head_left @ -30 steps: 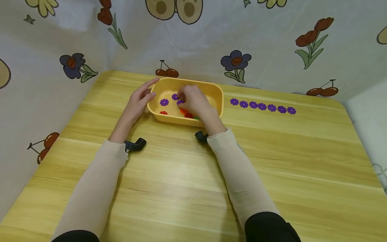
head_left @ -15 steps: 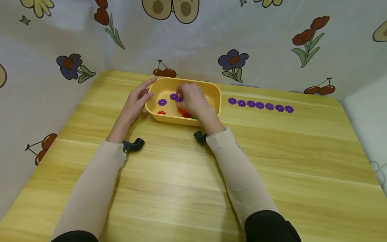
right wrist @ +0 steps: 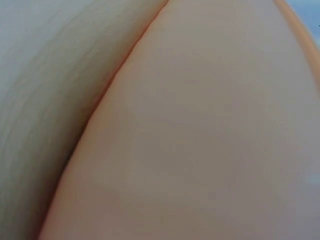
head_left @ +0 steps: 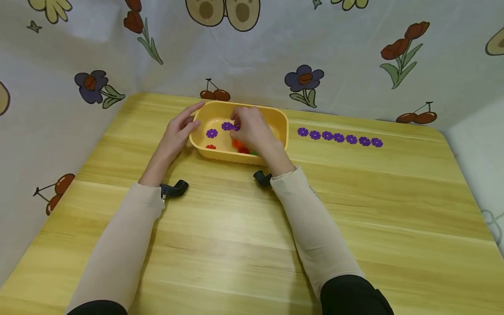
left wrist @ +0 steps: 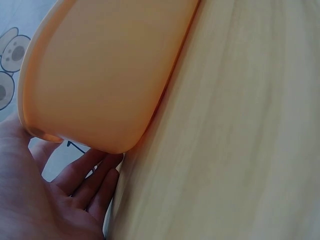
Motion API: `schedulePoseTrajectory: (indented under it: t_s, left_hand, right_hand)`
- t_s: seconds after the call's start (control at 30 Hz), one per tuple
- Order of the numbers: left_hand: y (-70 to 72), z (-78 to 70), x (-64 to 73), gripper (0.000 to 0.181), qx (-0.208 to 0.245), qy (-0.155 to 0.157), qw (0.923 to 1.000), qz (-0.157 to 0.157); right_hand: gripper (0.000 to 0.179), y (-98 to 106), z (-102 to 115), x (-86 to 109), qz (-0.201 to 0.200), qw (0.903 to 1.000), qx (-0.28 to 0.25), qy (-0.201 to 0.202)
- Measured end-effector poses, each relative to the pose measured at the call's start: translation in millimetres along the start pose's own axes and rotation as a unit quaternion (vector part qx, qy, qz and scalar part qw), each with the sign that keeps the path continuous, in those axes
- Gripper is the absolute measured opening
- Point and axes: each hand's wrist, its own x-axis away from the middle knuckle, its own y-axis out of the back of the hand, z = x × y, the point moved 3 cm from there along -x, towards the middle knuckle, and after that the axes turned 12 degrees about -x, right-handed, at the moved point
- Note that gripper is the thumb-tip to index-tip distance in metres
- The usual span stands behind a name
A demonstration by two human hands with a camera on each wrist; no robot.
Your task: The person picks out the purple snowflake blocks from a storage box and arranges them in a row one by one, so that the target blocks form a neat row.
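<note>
My left hand [head_left: 177, 133] holds the left end of a yellow plastic basin [head_left: 232, 157], its thumb over the rim and the other fingers along the outside. In the left wrist view those fingers touch the outer wall of the basin [left wrist: 105, 75]. Inside the basin, my right hand [head_left: 253, 129] pinches a purple snowflake disc [head_left: 236, 127], partly hidden by the fingers. Two more purple discs [head_left: 211, 133] lie left of it. Red discs [head_left: 211, 147], an orange one [head_left: 237, 143] and a bit of green [head_left: 253, 153] show low in the basin.
Several purple snowflake discs [head_left: 339, 138] lie in a row on the wooden table [head_left: 220, 236], right of the basin. A printed cloth [head_left: 252, 57] hangs behind the table's far edge. The right wrist view shows mostly the basin's outer wall [right wrist: 190, 125], close and blurred.
My right fingers have closed on a purple disc and raised it slightly from where it lay. The left hand keeps its hold on the basin. The head view has shifted slightly.
</note>
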Motion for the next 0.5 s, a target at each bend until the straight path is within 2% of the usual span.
schedulePoseTrajectory:
  t_s: [0.13,0.3,0.5]
  left_hand:
    - [-1.6,-1.7,-0.7,0.051,0.005,0.0,1.0,0.006]
    - [-1.6,-2.0,-2.0,0.051,0.007,-0.001,1.0,0.005]
    - [0.6,-1.9,-2.1,0.05,0.002,-0.008,1.0,0.003]
  right_hand:
    - [0.03,5,0,4.9,-0.003,1.0,-0.004,0.0]
    - [0.026,17,0,13.4,-0.028,0.999,-0.025,0.026]
    - [0.031,34,-5,23.6,-0.042,0.9975,-0.037,0.043]
